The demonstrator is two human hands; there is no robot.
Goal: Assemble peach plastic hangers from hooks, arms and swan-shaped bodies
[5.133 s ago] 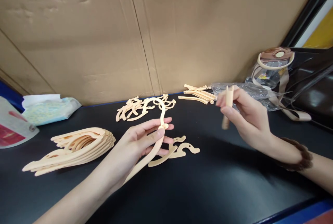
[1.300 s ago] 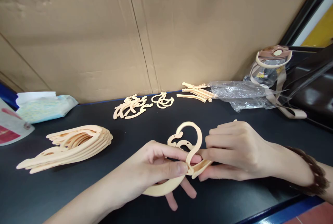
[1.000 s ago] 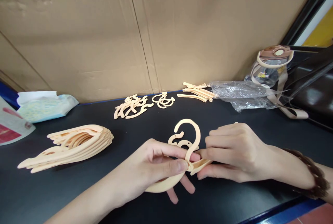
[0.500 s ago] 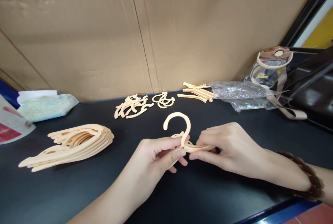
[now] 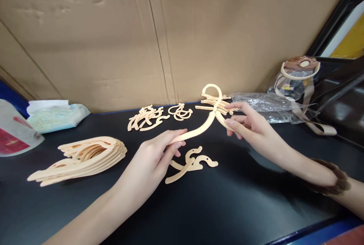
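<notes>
A beige plastic hanger [image 5: 203,126] with its hook upward is held above the black table [image 5: 241,195] between both hands. My left hand [image 5: 155,154] grips the end of its left arm. My right hand [image 5: 247,125] pinches its right arm just below the hook. Under the hanger, two loose beige hanger pieces [image 5: 191,161] lie flat on the table. A stack of finished hangers [image 5: 82,156] lies to the left.
Small beige hooks [image 5: 148,118] and more hooks [image 5: 179,111] lie at the back, with straight pieces [image 5: 212,105] beside a clear plastic bag [image 5: 264,102]. A water bottle [image 5: 297,76] stands at right. A wipes pack [image 5: 54,116] lies at left. A cardboard wall [image 5: 170,32] stands behind.
The hands, close together at the hook joint before, have spread apart and lifted the hanger up and back with its arms unfolded. The two loose pieces below are uncovered again.
</notes>
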